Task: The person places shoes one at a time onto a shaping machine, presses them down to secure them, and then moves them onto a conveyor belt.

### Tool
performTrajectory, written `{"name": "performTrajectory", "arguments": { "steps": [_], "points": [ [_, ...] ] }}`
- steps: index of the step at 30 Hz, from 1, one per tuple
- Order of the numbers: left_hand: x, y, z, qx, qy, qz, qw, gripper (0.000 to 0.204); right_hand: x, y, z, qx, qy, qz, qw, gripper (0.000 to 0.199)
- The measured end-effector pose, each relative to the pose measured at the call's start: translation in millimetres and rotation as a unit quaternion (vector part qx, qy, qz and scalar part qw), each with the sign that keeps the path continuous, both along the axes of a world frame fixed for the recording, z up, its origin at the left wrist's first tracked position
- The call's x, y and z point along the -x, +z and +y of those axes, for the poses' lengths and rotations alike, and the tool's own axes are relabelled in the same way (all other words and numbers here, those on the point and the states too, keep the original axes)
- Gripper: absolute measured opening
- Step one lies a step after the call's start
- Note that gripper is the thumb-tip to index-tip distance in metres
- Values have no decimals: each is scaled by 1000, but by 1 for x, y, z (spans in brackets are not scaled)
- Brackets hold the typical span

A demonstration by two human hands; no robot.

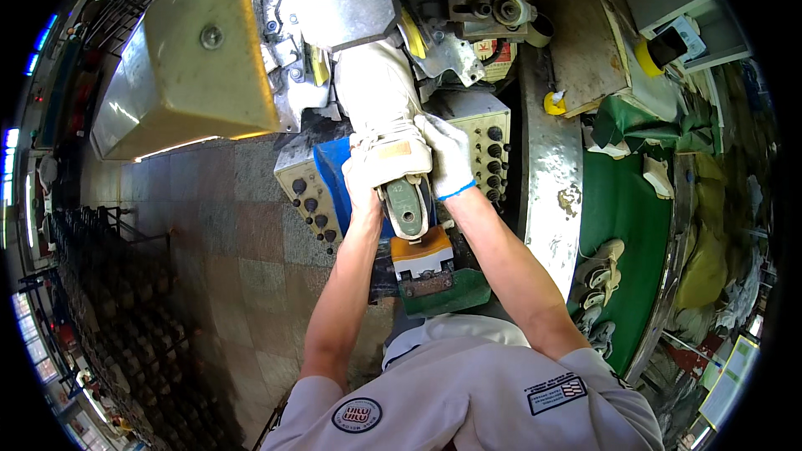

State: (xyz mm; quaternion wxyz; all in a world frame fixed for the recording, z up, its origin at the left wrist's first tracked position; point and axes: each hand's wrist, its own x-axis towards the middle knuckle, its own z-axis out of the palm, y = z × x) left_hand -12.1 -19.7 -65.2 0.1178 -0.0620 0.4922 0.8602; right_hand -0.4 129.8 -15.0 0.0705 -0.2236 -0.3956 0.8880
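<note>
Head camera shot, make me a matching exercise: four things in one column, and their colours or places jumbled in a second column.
Things:
1. Shoe upper on its last
2. Right hand
3. Left hand
4. Block under the last's heel

Descriptions:
A. Orange top with a white front
B. In a white glove with a blue cuff, on the shoe's right side
C. White, laced, toe pushed into the machine
D. Grip on the shoe's left side, near the heel

Pairs: 1-C, 2-B, 3-D, 4-A
</note>
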Motion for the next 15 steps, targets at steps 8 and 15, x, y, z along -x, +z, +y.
{"name": "performTrajectory", "arguments": {
  "steps": [8,15],
  "points": [
    [2,4,-1,57,18,5,998,49,-3,-17,-3,-125,-2,17,992,29],
    [-4,29,2,55,6,28,998,49,-7,-9,-4,-56,4,7,998,31]
  ]
}}
